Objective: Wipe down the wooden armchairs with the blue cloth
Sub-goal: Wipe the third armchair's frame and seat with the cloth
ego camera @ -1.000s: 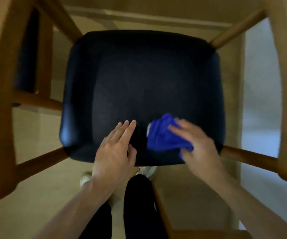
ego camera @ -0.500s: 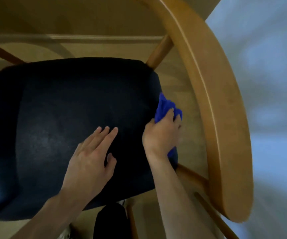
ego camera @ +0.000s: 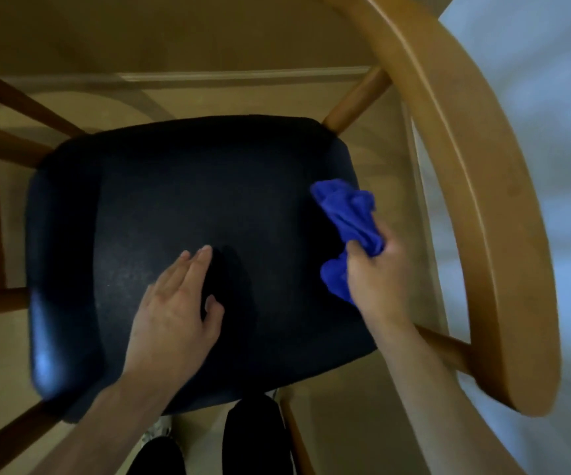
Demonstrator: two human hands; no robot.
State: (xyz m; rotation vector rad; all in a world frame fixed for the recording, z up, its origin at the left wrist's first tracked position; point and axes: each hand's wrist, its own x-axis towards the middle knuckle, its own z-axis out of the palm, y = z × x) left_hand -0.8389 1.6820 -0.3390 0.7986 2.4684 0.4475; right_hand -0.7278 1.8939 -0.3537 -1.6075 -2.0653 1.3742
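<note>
I look straight down on a wooden armchair with a dark padded seat (ego camera: 188, 214). Its curved wooden armrest (ego camera: 482, 200) sweeps down the right side. My right hand (ego camera: 380, 279) grips the crumpled blue cloth (ego camera: 352, 214) at the seat's right edge, with the cloth bunched over the edge of the cushion. My left hand (ego camera: 178, 303) rests flat on the seat near its front middle, fingers straight and together.
Wooden rails (ego camera: 10, 104) of the chair frame run at the left. A front rail (ego camera: 445, 344) joins the armrest at the right. Beige floor (ego camera: 208, 36) and a skirting strip lie beyond. My dark trouser legs (ego camera: 253, 437) stand at the seat's front edge.
The right hand carried the cloth from the seat's front edge to its right edge and now holds it higher on that side. The view shifted right. The left hand stayed flat on the seat.
</note>
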